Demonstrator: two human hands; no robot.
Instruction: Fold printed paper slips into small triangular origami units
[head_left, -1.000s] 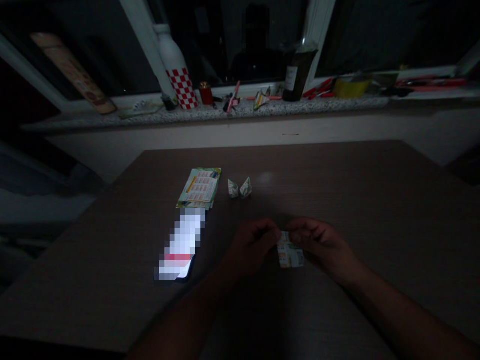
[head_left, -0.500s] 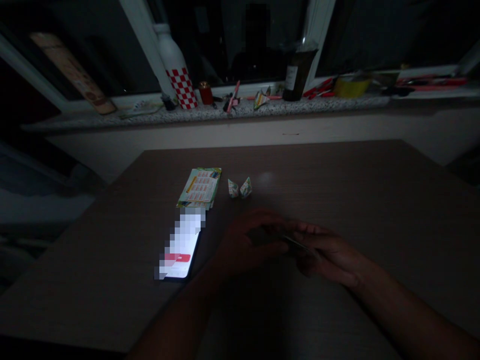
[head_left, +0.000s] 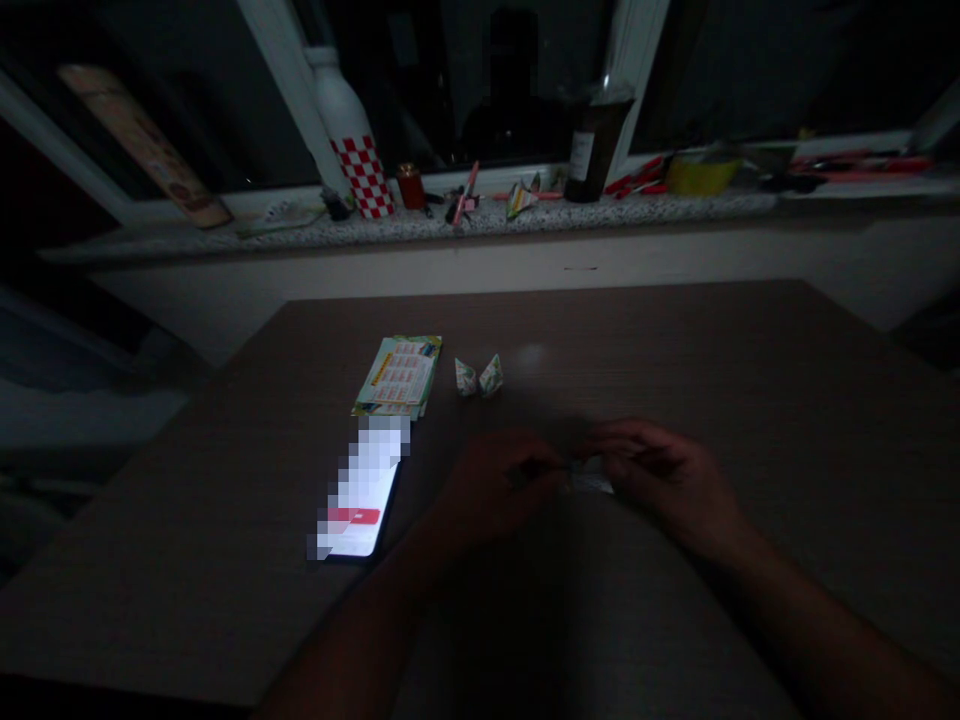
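Observation:
A small piece of folded paper (head_left: 592,478) shows dimly between my two hands, over the near part of the table. My left hand (head_left: 514,485) pinches its left edge with thumb and forefinger. From the other side, the thumb and fingers of my right hand (head_left: 664,480) are closed on it. Much of the paper is hidden by the fingers and the dark. Just beyond my left hand stand two small folded paper pieces (head_left: 478,376), pointed at the top and printed with a pattern.
A lit phone (head_left: 364,500) lies left of my left hand, with a stack of printed cards (head_left: 400,375) behind it. Along the granite windowsill (head_left: 450,230) stand a red-and-white checked bottle (head_left: 364,170), a dark bag (head_left: 592,150), a yellow tape roll (head_left: 701,175) and pens.
My right hand has turned over the paper, its back now facing up more. The paper has tipped so that a pale face shows. My left fingers have drawn into a pinch.

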